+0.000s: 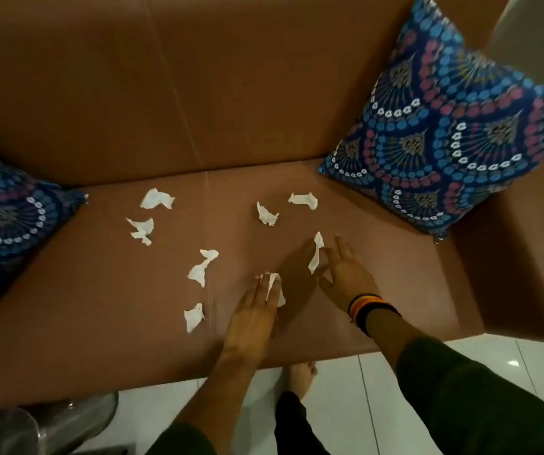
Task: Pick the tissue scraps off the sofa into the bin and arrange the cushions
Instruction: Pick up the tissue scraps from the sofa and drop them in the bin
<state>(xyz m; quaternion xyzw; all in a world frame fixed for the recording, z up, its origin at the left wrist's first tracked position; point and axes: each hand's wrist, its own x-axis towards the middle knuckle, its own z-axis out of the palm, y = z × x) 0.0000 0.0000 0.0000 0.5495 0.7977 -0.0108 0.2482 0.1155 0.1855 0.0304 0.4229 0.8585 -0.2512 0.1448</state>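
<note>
Brown sofa [100, 290], seen from above. Eight white tissue scraps on or just above the seat. Left group: one near the backrest [156, 199], one below it [141, 229], a long one at the seat seam [202, 267], one nearer the front edge [193, 316]. Right group: two close together at [266, 215] and [303, 200].

Left hand [254, 315] lies palm down on the seat; its grip is closed on a scrap [274, 288] pinched between the fingers. Right hand [346, 277], with striped bands [367, 307] on the wrist, has its fingers spread beside a long scrap [316, 254]; cannot tell whether the grip has hold of it.

Patterned blue cushion [444, 126] leans tilted in the right corner. Second cushion [4, 224] lies at the left end. Shiny metal bin [34, 425] stands on the floor, front left, well apart from the scraps.
</note>
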